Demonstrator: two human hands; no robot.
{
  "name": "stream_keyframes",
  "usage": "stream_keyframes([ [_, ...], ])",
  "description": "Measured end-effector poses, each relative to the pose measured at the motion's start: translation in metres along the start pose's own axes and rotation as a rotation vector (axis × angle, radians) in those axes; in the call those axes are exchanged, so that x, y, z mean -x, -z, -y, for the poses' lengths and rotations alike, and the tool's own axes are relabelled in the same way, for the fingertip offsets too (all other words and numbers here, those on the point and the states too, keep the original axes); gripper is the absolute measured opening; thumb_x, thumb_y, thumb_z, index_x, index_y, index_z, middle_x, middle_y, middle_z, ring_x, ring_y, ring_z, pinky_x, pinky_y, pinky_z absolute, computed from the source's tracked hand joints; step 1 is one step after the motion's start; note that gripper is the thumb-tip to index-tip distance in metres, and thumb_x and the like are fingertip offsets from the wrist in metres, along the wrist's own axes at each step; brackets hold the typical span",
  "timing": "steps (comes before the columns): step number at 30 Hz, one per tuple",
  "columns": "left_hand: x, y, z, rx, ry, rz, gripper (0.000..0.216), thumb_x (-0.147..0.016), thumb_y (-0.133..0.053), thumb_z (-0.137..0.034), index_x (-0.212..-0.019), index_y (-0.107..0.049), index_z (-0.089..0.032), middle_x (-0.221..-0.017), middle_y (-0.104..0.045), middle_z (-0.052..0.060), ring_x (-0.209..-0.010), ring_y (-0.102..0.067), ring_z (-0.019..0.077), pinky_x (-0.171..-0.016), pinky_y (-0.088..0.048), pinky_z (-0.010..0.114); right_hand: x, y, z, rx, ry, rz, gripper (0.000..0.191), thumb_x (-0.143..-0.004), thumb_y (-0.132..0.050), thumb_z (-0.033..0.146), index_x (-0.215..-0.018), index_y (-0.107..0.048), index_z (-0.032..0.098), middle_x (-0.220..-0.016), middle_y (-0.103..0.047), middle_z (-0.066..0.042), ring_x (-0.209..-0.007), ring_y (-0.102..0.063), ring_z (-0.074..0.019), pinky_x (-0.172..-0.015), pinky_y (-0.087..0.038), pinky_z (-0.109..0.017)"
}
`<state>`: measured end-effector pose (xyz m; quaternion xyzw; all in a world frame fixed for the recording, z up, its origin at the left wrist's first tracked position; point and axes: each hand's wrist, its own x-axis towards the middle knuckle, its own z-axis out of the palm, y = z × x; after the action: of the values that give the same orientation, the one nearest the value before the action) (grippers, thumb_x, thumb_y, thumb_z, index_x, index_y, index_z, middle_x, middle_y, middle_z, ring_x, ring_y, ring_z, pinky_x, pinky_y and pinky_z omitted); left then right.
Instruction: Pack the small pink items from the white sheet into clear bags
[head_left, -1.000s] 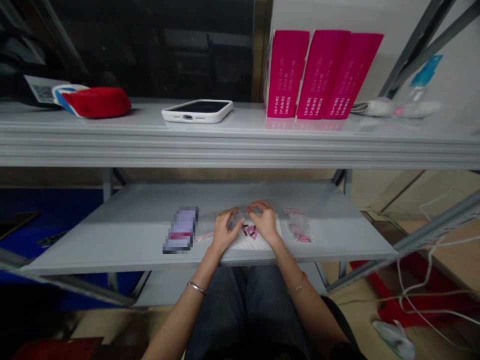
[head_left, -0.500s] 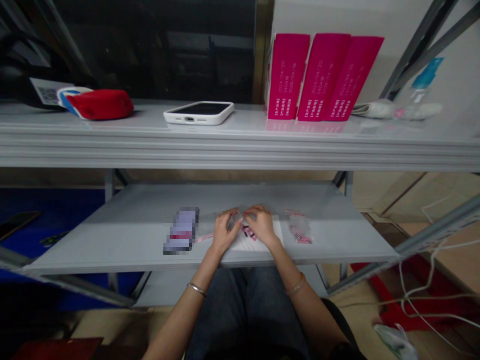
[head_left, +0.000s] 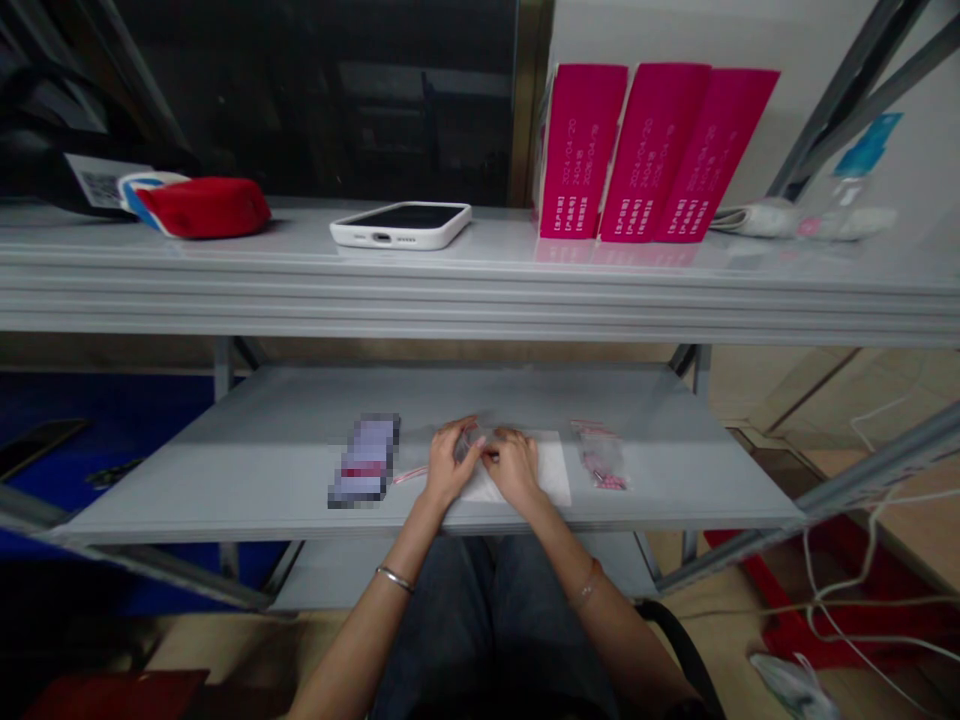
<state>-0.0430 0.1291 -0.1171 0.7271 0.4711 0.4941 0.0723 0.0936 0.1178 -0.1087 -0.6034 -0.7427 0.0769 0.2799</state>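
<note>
My left hand [head_left: 448, 462] and my right hand [head_left: 512, 464] meet over a white sheet [head_left: 551, 470] on the lower grey shelf [head_left: 247, 450]. Both pinch a small clear plastic bag [head_left: 474, 438] between their fingertips. The small red pieces that lie on the sheet are hidden under my right hand. A thin strip with a red edge [head_left: 409, 475] lies just left of my left hand. Right of the sheet rests another small clear bag with red pieces [head_left: 600, 460].
A blurred flat item [head_left: 365, 460] lies left of my hands. On the upper shelf [head_left: 480, 290] sit a white-cased phone [head_left: 401, 223], a red pouch [head_left: 202, 206], three pink boxes [head_left: 649, 150] and a bottle [head_left: 847, 210]. White cables [head_left: 847, 600] trail on the floor at right.
My right hand slid left and down over the red pieces, closing against my left hand on the clear bag. The view shifted slightly.
</note>
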Motion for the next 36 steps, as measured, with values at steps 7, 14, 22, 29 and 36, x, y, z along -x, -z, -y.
stream_keyframes([
  [7,0.000,0.002,-0.002,0.008,-0.007,0.005,0.033,-0.084,-0.054,-0.037,-0.111,-0.058,-0.019,-0.108,-0.065,0.009,-0.100,-0.059,0.0231,-0.089,-0.044,0.039,0.000,-0.001,-0.003,-0.026,-0.039,-0.007,0.015,-0.081,-0.059,0.028,-0.088,-0.071,0.024,-0.109,-0.065,-0.006,-0.105,-0.054,-0.0211,-0.087,-0.032,-0.033],
  [14,0.000,0.003,-0.003,0.011,-0.014,0.002,0.033,-0.084,-0.054,-0.038,-0.111,-0.058,-0.019,-0.107,-0.065,0.009,-0.100,-0.059,0.0229,-0.089,-0.044,0.039,0.004,0.001,0.000,-0.009,0.021,-0.003,0.017,-0.083,-0.056,0.026,-0.081,-0.072,0.025,-0.112,-0.064,-0.006,-0.108,-0.052,-0.0214,-0.090,-0.030,-0.034],
  [22,-0.001,0.003,-0.006,-0.011,-0.038,-0.007,0.033,-0.082,-0.057,-0.037,-0.110,-0.058,-0.019,-0.107,-0.066,0.009,-0.100,-0.059,0.0234,-0.088,-0.044,0.040,-0.013,0.020,-0.006,-0.248,-0.054,-0.183,0.012,-0.079,-0.058,0.026,-0.080,-0.070,0.022,-0.095,-0.068,-0.004,-0.095,-0.057,-0.0181,-0.086,-0.037,-0.029],
  [29,-0.001,0.002,-0.007,-0.043,-0.081,-0.004,0.036,-0.078,-0.061,-0.036,-0.109,-0.058,-0.019,-0.106,-0.066,0.009,-0.098,-0.059,0.0246,-0.088,-0.045,0.041,-0.024,0.035,-0.003,-0.539,0.086,-0.304,0.017,-0.082,-0.057,0.031,-0.082,-0.071,0.021,-0.092,-0.068,-0.005,-0.092,-0.060,-0.0174,-0.086,-0.043,-0.029],
  [36,-0.001,0.001,-0.005,-0.026,-0.042,-0.017,0.034,-0.079,-0.060,-0.036,-0.108,-0.058,-0.019,-0.106,-0.066,0.010,-0.098,-0.060,0.0238,-0.087,-0.045,0.040,-0.021,0.025,-0.012,-0.561,0.114,-0.198,0.021,-0.086,-0.051,0.027,-0.091,-0.071,0.021,-0.097,-0.068,-0.007,-0.094,-0.060,-0.0167,-0.086,-0.043,-0.027],
])
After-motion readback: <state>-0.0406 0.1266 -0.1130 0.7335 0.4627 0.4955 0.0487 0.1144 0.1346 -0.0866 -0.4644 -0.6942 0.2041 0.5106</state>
